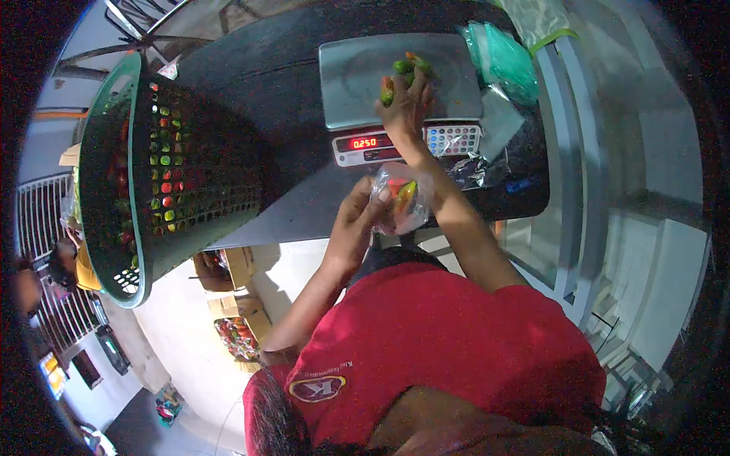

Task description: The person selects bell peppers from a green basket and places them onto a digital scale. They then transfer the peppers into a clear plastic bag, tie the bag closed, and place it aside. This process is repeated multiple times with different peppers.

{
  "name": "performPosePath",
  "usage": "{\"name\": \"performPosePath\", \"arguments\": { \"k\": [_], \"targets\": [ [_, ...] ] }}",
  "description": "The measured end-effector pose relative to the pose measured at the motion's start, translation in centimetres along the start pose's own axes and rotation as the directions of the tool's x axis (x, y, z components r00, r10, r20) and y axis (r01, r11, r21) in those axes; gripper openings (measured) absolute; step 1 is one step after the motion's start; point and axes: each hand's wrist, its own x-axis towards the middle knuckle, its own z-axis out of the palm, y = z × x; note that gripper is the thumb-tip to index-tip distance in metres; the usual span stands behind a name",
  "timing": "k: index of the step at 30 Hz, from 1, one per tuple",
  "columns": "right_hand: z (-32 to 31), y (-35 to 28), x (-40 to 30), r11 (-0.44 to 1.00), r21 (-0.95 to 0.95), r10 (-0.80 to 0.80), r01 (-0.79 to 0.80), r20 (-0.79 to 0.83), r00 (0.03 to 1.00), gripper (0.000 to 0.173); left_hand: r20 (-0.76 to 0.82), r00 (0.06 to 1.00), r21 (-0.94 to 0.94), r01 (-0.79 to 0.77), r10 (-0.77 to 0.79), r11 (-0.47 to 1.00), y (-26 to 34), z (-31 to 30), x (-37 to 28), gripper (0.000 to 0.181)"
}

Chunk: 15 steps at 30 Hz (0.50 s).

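My left hand [360, 211] holds a clear plastic bag [419, 211] by its side, with red and green peppers [406, 195] inside. Over the steel plate of a digital scale [353, 85], my right hand [406, 100] rests with its fingers on several small green and orange peppers [403, 66]. Whether its fingers grip any of them cannot be told. One orange-green pepper [387, 91] lies beside its fingers on the plate. Part of the scale's lit display and keypad [453, 140] is covered by my right wrist. The bag is in front of the scale.
A large green perforated basket [140, 199] of peppers stands left on the dark table [285, 211]. Green plastic bags [502, 60] and clear film [467, 171] lie at the scale's right. Cardboard boxes [236, 308], one with packed peppers, are on the floor. Another person [85, 265] is at far left.
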Motion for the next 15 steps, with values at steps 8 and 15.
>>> {"name": "performPosePath", "arguments": {
  "k": [8, 15],
  "targets": [
    [0.0, 2.2, -0.2, 0.972, 0.186, -0.153, 0.145, 0.032, 0.988, 0.036, 0.073, 0.996, 0.014, -0.059, 0.058, 0.998, 1.3, 1.0, 1.8, 0.029],
    [-2.3, 3.5, 0.2, 0.904, 0.425, -0.064, 0.048, 0.024, 0.998, 0.042, 0.026, 0.998, 0.048, -0.053, 0.052, 0.997, 1.3, 1.8, 3.8, 0.026]
  ]
}}
